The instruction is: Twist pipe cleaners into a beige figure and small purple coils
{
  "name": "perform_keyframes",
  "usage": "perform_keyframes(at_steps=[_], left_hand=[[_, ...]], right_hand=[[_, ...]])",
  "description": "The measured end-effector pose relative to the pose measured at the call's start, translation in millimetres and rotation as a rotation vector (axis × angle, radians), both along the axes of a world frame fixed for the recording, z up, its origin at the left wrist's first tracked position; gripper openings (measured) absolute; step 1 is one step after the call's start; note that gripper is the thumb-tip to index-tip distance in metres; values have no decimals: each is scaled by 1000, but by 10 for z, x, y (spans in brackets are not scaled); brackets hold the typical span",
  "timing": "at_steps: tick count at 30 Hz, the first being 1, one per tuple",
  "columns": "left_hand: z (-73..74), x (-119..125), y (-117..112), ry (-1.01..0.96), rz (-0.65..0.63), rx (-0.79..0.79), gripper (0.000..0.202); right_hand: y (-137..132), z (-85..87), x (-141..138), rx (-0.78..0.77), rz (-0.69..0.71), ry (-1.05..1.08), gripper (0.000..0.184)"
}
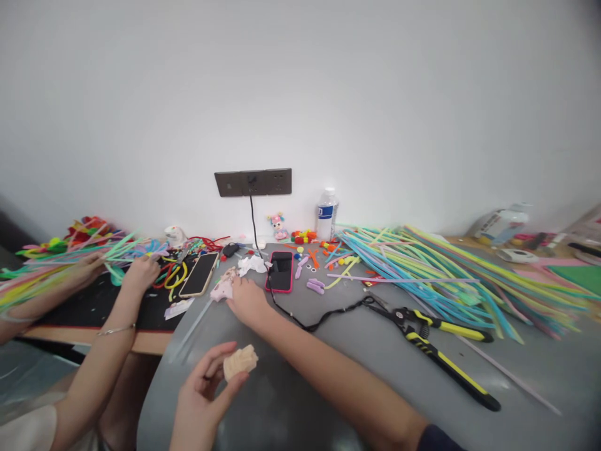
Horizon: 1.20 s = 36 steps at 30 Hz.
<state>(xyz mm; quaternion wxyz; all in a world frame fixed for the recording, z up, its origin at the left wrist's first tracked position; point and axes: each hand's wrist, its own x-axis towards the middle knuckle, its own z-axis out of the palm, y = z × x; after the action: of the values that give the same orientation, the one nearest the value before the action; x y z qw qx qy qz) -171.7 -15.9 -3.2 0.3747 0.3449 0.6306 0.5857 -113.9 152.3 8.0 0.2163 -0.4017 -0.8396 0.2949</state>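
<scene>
My left hand [206, 382] is low in the middle, its thumb and fingers pinching a small cream-coloured, ridged, roughly cylindrical piece [240, 362] whose material I cannot make out. Crossing over in front, my right hand [248, 303] reaches to the left with its fingers curled at a pale pink crumpled piece [223, 288]; the fingertips are partly hidden. Just beyond that hand lies a crumpled white tissue [252, 265]. A phone in a pink case [280, 272] rests to its right, with a black cable [307, 327] running past.
Yellow-and-black pliers [432, 344] lie at right, below a big spread of pastel pipe cleaners [422, 269]. A water bottle [327, 214] and a small figure [278, 227] stand by the wall. At left, another person's hands [141, 274] work near a second phone [200, 275].
</scene>
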Motion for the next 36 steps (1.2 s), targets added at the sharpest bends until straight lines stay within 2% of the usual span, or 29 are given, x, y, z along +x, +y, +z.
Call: perform_keyframes(at_steps=[5, 10, 12, 14, 17, 21, 25, 28, 31, 36], left_hand=[[-116, 44, 83, 29, -27, 14, 43], [-127, 52, 271, 74, -53, 26, 50], [-95, 63, 350, 121, -61, 54, 54], [-34, 94, 424, 193, -79, 66, 52], [106, 193, 519, 325, -63, 82, 43], [309, 376, 611, 418, -92, 97, 40], [454, 516, 653, 529, -169, 104, 38], [521, 596, 660, 582, -225, 116, 35], [550, 653, 667, 596, -256, 106, 33], [554, 683, 681, 595, -255, 99, 32]], right_hand=[[174, 123, 351, -119, 25, 305, 23], [124, 320, 1097, -266, 78, 629, 40], [9, 370, 1462, -590, 169, 936, 42], [-126, 389, 1805, -777, 187, 1018, 42], [-307, 372, 2203, -790, 205, 945, 40], [-460, 364, 2484, -749, 193, 788, 42], [-502, 408, 2596, -805, 174, 709, 40], [-473, 406, 2646, -825, 252, 701, 39], [-435, 374, 2682, -811, 316, 698, 37], [-414, 335, 2712, -784, 315, 655, 36]])
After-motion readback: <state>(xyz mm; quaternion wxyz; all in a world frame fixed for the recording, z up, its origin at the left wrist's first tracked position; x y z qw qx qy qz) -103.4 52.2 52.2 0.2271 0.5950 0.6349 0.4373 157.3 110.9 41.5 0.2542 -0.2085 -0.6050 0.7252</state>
